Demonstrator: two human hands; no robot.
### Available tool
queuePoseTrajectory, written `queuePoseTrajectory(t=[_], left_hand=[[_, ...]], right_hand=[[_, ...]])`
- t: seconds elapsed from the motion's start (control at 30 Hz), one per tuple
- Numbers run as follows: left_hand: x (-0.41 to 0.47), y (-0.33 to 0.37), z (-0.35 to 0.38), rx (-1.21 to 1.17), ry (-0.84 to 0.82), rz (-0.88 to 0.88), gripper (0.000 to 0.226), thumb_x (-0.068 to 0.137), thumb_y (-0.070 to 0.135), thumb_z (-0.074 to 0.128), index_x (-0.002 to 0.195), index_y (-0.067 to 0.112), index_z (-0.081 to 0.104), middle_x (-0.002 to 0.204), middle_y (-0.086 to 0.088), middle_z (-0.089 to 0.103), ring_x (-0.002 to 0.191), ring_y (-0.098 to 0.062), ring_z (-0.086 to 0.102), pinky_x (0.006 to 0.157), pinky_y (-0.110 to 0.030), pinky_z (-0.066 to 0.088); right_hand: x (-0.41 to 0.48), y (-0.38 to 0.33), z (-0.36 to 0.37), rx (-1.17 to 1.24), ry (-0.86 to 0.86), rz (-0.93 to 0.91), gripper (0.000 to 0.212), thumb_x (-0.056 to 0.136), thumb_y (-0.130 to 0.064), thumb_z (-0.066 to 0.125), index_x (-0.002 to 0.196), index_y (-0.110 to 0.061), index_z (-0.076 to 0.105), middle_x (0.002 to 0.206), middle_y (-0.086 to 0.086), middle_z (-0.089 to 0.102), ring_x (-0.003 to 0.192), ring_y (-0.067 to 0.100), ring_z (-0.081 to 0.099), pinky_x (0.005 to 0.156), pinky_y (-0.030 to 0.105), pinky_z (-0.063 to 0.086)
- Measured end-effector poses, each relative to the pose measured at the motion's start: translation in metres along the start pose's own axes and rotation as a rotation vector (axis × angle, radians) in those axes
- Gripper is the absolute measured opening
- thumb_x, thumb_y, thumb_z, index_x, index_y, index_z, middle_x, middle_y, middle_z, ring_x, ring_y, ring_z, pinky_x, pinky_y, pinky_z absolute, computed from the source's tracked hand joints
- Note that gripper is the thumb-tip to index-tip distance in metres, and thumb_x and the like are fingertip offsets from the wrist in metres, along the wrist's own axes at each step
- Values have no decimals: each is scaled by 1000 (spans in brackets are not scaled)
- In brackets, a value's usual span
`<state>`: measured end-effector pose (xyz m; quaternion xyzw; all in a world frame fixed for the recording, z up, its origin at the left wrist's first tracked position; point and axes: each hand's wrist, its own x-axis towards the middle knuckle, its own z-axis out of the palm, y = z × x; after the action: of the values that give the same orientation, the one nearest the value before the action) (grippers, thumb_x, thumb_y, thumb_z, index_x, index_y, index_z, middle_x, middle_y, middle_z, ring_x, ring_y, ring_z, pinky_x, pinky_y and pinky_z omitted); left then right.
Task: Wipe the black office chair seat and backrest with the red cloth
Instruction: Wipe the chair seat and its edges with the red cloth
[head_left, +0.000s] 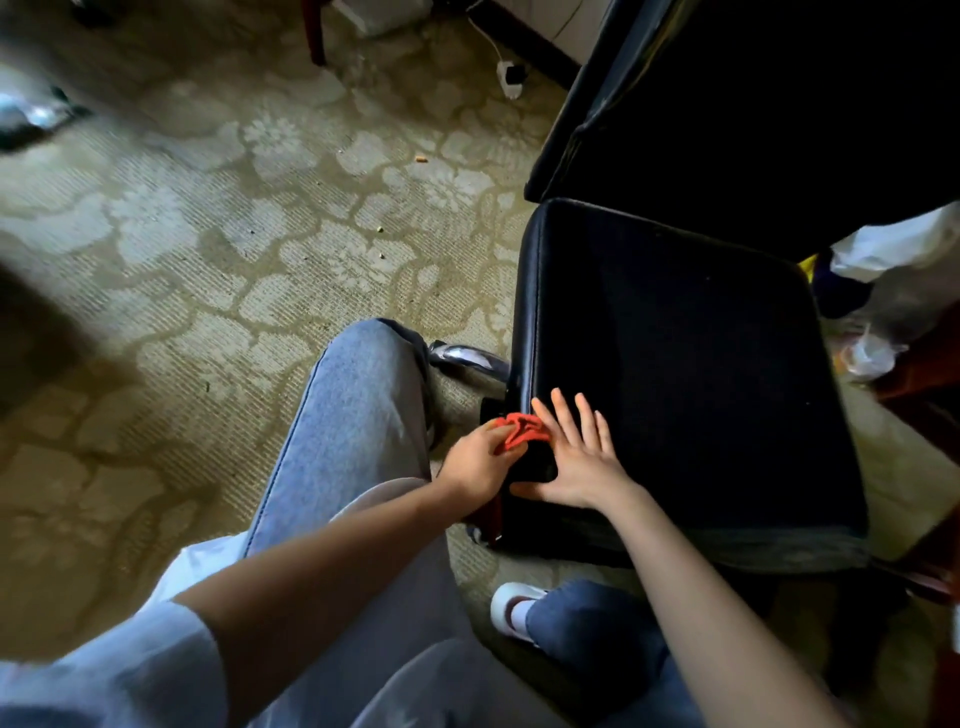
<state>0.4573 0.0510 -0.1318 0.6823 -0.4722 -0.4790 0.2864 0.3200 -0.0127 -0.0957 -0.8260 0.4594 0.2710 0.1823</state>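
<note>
Left hand (478, 462) gripping the bunched red cloth (522, 428) at the seat's left edge
Right hand (576, 460) lies flat just beside it, fingers spread on the black seat (675, 338); backrest (753, 104) rises beyond, patterned carpet (234, 234) to the left

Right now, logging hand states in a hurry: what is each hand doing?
Left hand: grips the red cloth.
Right hand: open, flat on the seat.

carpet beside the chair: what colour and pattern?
The carpet is olive-beige with pale floral patches outlined by darker lines, shown best in the head view.
</note>
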Motion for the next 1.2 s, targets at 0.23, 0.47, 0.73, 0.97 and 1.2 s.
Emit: queuePoseTrajectory(t=[0.23,0.47,0.73,0.97,1.2], left_hand=[[-19,2,-18,-140,-259,-63,17,95,24,55,87,14,65,63,3,50,44,4,41,52,-16,33],[15,18,-26,-412,283,-94,23,96,37,51,86,18,58,59,10,49,59,-2,48,62,-23,40],[55,22,-12,-305,177,7,28,98,21,49,123,12,59,109,-1,61,98,-11,55,92,-24,41],[51,17,-9,-180,156,135,29,96,6,49,123,8,60,131,0,55,122,-5,43,90,7,19],[35,11,-11,-47,150,208,28,95,5,50,120,8,63,130,-3,58,115,0,43,87,8,20]], right_hand=[[-25,10,12,5,195,-11,112,74,-75,51,142,-30,-26,146,-6,-35,132,14,-37,109,38,-22],[-65,27,42,7,123,51,124,64,-84,48,134,-25,-36,146,-1,-37,136,18,-33,112,42,-18],[-62,15,61,-19,262,118,137,49,-69,77,150,-19,-1,155,9,4,143,28,19,111,44,18],[-53,17,67,28,349,90,111,75,-57,66,139,-32,-22,152,-6,-20,146,17,-9,115,36,-6],[-41,-4,64,67,433,164,105,76,-52,69,150,-30,-1,159,0,-2,147,20,-1,116,39,0]])
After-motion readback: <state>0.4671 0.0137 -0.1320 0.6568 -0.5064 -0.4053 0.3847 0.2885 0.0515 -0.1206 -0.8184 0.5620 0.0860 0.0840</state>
